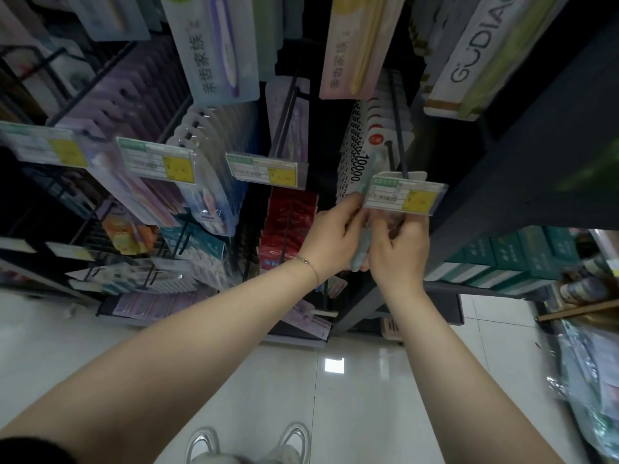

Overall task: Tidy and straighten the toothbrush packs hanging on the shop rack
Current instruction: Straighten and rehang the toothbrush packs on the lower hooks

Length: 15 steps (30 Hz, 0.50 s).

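Two bare forearms reach up from the bottom of the frame toward a shop rack, a thin bracelet (310,264) on the left wrist. Right of centre, the left hand (330,237) and right hand (400,249) meet on a pale green toothbrush pack (361,254). Both sets of fingers curl round it, the left at its upper side edge and the right lower down. The right fingertips are partly hidden behind a price tag (405,195).

The pack sits at the front of a row of white packs (360,152) hung on a dark peg (398,139) that runs up and back from the tag. Whether its hang hole is on the peg cannot be told.

The step in hand appears to be squaring this front pack with the row behind it. Doing it well likely means one hand steadying the bottom while the other guides the top, so that the hole rides the peg and does not tear. The face should end up flat and forward, flush with the white packs. The price tag hangs just in front and could be knocked askew.

Other rows of packs fill the upper left of the frame.
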{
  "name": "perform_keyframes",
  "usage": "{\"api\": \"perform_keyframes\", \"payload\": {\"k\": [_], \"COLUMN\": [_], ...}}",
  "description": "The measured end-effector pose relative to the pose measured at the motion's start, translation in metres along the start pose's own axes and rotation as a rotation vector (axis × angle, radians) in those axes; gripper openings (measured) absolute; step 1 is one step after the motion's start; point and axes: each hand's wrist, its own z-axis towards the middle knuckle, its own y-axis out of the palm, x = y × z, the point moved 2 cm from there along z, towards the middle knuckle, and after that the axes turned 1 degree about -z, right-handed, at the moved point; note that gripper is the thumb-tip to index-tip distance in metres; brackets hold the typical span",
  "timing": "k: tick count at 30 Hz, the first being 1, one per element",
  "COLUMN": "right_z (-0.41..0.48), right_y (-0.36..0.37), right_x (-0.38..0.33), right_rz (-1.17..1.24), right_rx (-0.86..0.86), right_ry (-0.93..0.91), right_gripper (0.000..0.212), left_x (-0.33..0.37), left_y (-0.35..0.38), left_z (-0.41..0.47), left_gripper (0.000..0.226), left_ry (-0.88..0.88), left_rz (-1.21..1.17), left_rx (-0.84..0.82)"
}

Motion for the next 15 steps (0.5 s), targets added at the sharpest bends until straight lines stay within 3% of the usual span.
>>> {"api": "perform_keyframes", "payload": {"k": [6, 15], "right_z": [-0.0006, -0.0036], "right_y": [-0.0055, -0.0038], "right_x": [-0.0009, 0.0028], "right_rz": [0.025, 0.056], "right_rx": [0.006, 0.025], "right_ry": [0.059, 0.095], "right_gripper": [0.038, 0.053], "left_x": [-0.0015, 0.0018], "left_y": [0.0036, 0.0014], "left_z": [-0.0018, -0.0030], "left_gripper": [0.032, 0.034], "left_ry": [0.016, 0.040], "left_rz": [0.083, 0.103], "left_rx": [-0.037, -0.044]}}
